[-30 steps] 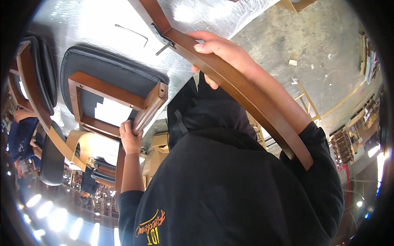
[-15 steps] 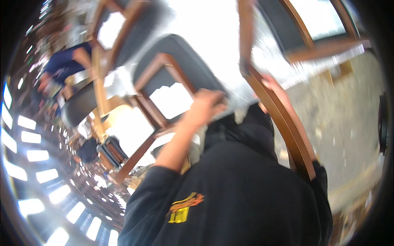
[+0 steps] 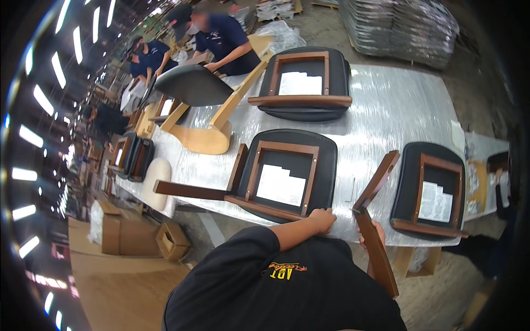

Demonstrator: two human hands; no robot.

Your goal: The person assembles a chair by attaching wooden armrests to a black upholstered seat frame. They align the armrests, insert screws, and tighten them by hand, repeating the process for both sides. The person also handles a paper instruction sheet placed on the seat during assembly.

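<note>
My right hand (image 3: 373, 237) is closed round a bent brown wooden chair leg frame (image 3: 377, 243), held upright at the table's front edge. One arm of the frame leans over the tabletop, and the other runs down beside my body. My left hand (image 3: 322, 220), fingers curled, is at the near right corner of an upside-down black chair seat (image 3: 326, 165). What those fingers hold, if anything, is hidden. A brown wooden frame (image 3: 281, 145) with white paper sheets (image 3: 280, 185) inside is fixed to that seat. At its left, a brown leg (image 3: 187, 190) sticks out.
The table (image 3: 381, 118) is wrapped in clear film. More upturned black seats lie at the back (image 3: 337, 71) and right (image 3: 404, 182). A light-wood chair (image 3: 204, 138) lies at the left. Cardboard boxes (image 3: 130, 234) sit below. Co-workers (image 3: 223, 44) stand at the far left.
My view has turned and steadied, showing more of the table and the co-workers. The wooden leg frame stays in my right hand. My left hand is now at the seat's near corner.
</note>
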